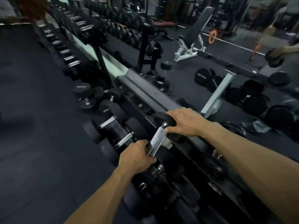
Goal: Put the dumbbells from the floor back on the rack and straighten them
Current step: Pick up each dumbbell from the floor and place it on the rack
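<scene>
A black dumbbell with a knurled steel handle [157, 139] lies across the top tier of the dark dumbbell rack [145, 88]. My left hand [135, 156] grips the near end of the handle and hides the near head. My right hand [184, 122] wraps over the far round head [161, 118], with the thumb by the handle's far end. More black dumbbells [113, 125] sit side by side on the tier to the left and on the tiers below. A small dumbbell [85, 96] stands tilted on the floor by the rack.
A wall mirror behind the rack reflects a white-framed adjustable bench [194, 39], a barbell with a red plate [212, 36] and several dumbbells on the floor [252, 97]. Dark rubber flooring [32, 110] spreads out to the left. The rack continues far back.
</scene>
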The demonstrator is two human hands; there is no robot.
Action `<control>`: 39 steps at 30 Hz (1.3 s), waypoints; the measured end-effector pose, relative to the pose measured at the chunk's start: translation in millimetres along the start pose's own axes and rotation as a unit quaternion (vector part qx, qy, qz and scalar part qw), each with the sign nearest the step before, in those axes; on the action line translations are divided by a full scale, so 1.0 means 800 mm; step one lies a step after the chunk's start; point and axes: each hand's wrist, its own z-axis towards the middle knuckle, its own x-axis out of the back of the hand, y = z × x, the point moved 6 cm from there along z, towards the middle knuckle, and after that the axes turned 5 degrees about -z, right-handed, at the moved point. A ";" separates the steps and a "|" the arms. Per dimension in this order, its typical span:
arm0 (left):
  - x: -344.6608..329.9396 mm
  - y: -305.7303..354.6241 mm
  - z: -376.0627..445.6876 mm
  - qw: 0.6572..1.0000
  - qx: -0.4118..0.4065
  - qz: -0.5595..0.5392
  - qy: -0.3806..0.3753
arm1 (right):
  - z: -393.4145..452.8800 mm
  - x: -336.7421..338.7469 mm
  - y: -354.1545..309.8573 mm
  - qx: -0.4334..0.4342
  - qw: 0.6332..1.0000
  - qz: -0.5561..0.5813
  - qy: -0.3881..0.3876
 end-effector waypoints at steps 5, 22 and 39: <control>-0.033 0.061 0.113 0.999 -0.011 -0.020 -0.035 | 0.045 0.003 0.118 -0.042 0.999 0.015 -0.016; -0.097 0.097 0.283 0.997 0.005 0.006 -0.078 | 0.146 -0.062 0.273 -0.102 0.989 0.100 -0.041; -0.068 0.086 0.265 0.997 -0.045 0.024 -0.065 | 0.153 -0.053 0.261 -0.124 0.988 0.078 -0.044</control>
